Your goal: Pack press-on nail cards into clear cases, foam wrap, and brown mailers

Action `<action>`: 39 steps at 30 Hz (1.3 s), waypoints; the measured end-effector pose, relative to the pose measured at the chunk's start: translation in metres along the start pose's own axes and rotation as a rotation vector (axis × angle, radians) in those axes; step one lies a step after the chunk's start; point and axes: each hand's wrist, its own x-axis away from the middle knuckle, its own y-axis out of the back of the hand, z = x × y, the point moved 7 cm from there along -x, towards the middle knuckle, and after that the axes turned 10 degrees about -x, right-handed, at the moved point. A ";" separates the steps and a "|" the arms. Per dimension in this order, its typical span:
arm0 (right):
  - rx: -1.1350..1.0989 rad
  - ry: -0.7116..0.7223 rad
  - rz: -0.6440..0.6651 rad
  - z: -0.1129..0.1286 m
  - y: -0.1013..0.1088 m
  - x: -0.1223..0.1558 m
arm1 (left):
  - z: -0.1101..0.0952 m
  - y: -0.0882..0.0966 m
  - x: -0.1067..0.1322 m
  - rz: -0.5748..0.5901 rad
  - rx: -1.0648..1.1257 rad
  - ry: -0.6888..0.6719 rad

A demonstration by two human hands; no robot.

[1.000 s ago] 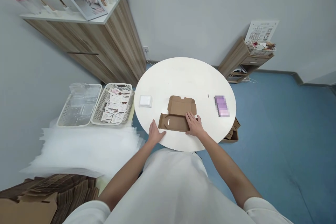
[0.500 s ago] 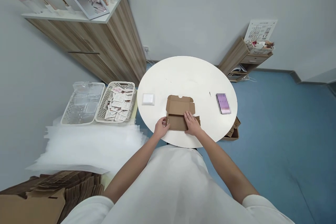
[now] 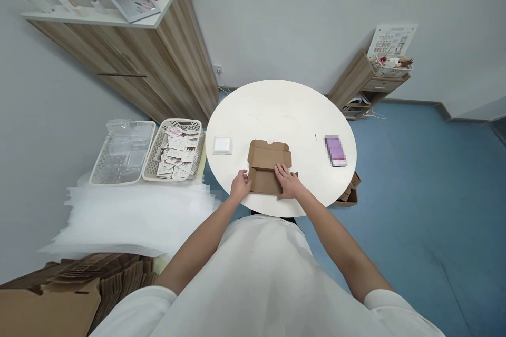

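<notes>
Brown box part-folded, both hands at its base

White worktop [image 3: 276,105], directly before the person. Stack of white translucent sheets [image 3: 126,216] off to the left; perforated basket [image 3: 196,160] of printed cards beyond it. Cardboard box [image 3: 271,158] toward the worktop's near edge, lid panel laid back. Right hand [image 3: 288,181] open, fingers spread over the base's right part, gripping nothing visible. Left hand [image 3: 241,185] half-curled at the base's left end; can't tell whether it pinches the card. Purple item [image 3: 335,151], blurred, well right; smaller white packet [image 3: 222,145] to the left. Step in hand, I judge: shaping the left end. Next move calls for a steady right hand and firm left-hand pressure along that fold.
</notes>
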 end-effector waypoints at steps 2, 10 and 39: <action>0.003 0.021 0.009 0.001 0.001 0.001 | 0.002 0.000 -0.001 0.033 -0.046 0.038; 0.014 0.039 0.003 0.001 0.000 0.003 | -0.006 -0.002 -0.004 0.091 -0.281 0.017; -0.266 -0.339 -0.429 -0.045 0.011 0.055 | -0.039 -0.005 0.001 0.270 -0.461 -0.245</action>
